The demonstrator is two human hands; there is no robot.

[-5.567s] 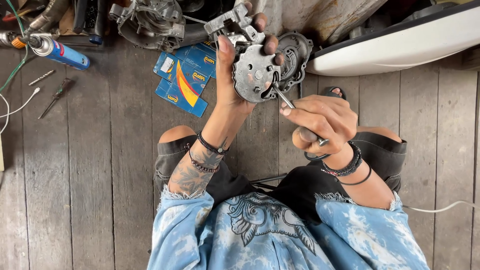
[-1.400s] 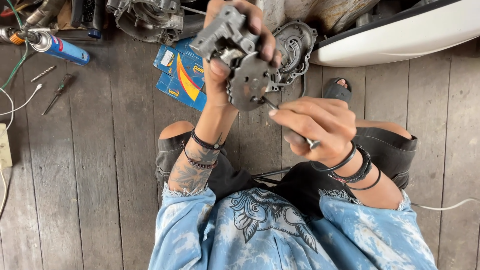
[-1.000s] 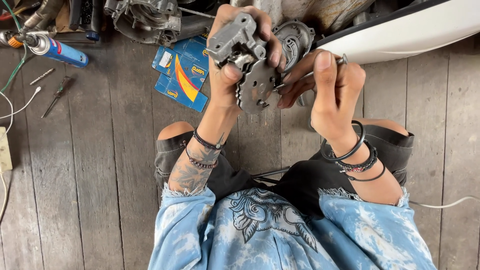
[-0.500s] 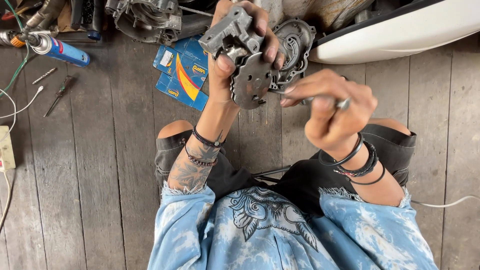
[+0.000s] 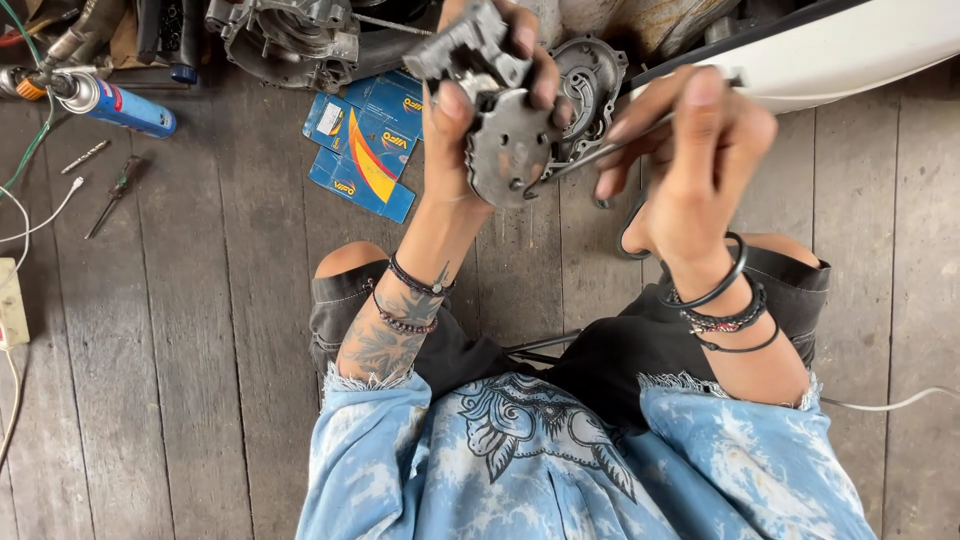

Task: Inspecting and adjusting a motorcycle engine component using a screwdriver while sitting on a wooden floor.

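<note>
The grey metal engine part [image 5: 495, 110] is held up in front of the person, above the wooden floor [image 5: 200, 330] and between the two hands. The left hand [image 5: 470, 120] is closed around it: the thumb lies on its round flat face and the fingers wrap over its blocky upper end. The right hand [image 5: 690, 150] stands just beside the part, on its right. Its fingers are pressed together on the handle of a thin metal tool [image 5: 590, 158], and the tip of the tool touches the lower right of the round face. This hand is a little blurred.

Both wrists carry dark bracelets. Under the hands are the bent knees in black shorts, and lower the sleeves of a blue and white shirt.

On the floor behind the part lies a round dark engine cover [image 5: 590, 90], and left of it several blue and yellow flat boxes [image 5: 365, 155]. Further left are a blue spray can [image 5: 125, 105] and a small screwdriver [image 5: 115, 192]. At the top edge sits a larger grey engine casing [image 5: 290, 40]. A white curved body panel [image 5: 850, 50] is at the top right.
</note>
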